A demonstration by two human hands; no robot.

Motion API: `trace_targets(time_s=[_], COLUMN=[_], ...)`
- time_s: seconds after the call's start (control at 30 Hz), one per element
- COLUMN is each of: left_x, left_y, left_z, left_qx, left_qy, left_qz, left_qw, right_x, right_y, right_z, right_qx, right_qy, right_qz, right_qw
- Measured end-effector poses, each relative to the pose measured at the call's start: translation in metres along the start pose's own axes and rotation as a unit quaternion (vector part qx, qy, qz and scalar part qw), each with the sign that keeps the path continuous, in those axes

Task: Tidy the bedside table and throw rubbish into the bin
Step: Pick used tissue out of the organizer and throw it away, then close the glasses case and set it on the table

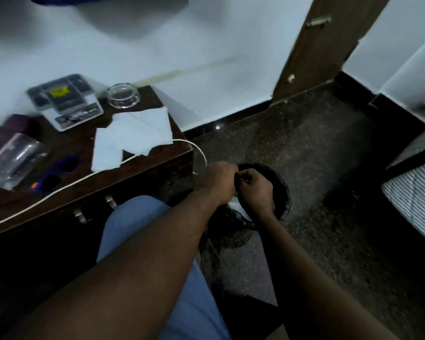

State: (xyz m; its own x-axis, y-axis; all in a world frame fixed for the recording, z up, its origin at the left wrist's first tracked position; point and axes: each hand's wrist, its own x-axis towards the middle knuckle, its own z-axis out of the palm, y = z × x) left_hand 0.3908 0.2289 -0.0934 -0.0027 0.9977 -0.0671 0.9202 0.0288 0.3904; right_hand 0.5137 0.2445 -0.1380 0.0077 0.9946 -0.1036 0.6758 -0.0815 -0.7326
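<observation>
Hovering over the bin: the left hand (215,182) and the right hand (258,190) are pressed close together, knuckles nearly meeting, right above the opening.
Hands: fingers on both are curled in tight. There is something small and dark between them, but from here I cannot tell whether either hand is actually pinching it.
Bin: a black mesh bin (282,190) with a dark liner, standing on the floor just beside the right-hand corner of the bedside table.
Inside the bin: a bit of crumpled white rubbish (234,203) shows below the hands.
Bedside table: dark wood (74,141), set against the white wall, with two metal drawer knobs (80,215) on its front.
Tissues: several white sheets (135,136) lie overlapping near the table's right edge.
Cable: a white cable (184,141) runs along the front of the tabletop, passes under the tissues and loops over the corner toward the bin.
Glass bowl: a small clear bowl (123,95) sits at the back corner, behind the tissues.
Plastic pack: a flat clear pack (64,99) with a yellow label leans by the wall, left of the bowl.
Bottle: a clear plastic bottle (12,158) lies on its side at the left.
Sunglasses: a blue pair (57,174) rests between bottle and cable.
Knee: blue trousers (133,217) show beneath the left forearm.
Floor: dark speckled stone (317,155).
Door: brown wood (329,42), beyond the bin.
Far right: a striped mattress edge (417,200).
</observation>
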Motion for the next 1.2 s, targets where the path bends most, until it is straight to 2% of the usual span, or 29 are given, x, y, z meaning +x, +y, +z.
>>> trace_targets(time_s=[0.17, 0.33, 0.5, 0.6, 0.7, 0.97, 1.07, 1.2], left_x=[-0.038, -0.083, -0.134, -0.164, -0.19, -0.232, -0.236, -0.224], left_y=[-0.013, -0.037, -0.075, -0.103, -0.135, -0.216, -0.242, -0.28], left_z=[-0.047, -0.091, -0.134, -0.157, -0.179, -0.192, -0.186, -0.173], left_qx=[-0.001, -0.019, -0.028, -0.01, 0.014, 0.001, 0.004, 0.012], left_qy=[0.08, 0.128, 0.152, 0.199, 0.237, 0.225, 0.228, 0.208], left_qz=[-0.006, -0.027, -0.077, -0.107, -0.15, -0.208, -0.209, -0.197], left_qw=[0.997, 0.991, 0.985, 0.974, 0.96, 0.952, 0.951, 0.958], right_x=[-0.03, -0.052, -0.077, -0.095, -0.115, -0.136, -0.132, -0.114], right_y=[-0.052, -0.108, -0.185, -0.232, -0.268, -0.309, -0.311, -0.299], right_z=[-0.006, -0.006, 0.003, 0.027, 0.06, 0.141, 0.165, 0.198], right_qx=[0.028, -0.037, -0.063, -0.075, -0.074, -0.085, -0.081, -0.053], right_qy=[0.0, -0.018, -0.088, -0.121, -0.15, -0.219, -0.233, -0.25], right_qz=[-0.057, -0.161, -0.24, -0.3, -0.324, -0.378, -0.405, -0.404], right_qw=[0.998, 0.986, 0.965, 0.943, 0.931, 0.896, 0.88, 0.878])
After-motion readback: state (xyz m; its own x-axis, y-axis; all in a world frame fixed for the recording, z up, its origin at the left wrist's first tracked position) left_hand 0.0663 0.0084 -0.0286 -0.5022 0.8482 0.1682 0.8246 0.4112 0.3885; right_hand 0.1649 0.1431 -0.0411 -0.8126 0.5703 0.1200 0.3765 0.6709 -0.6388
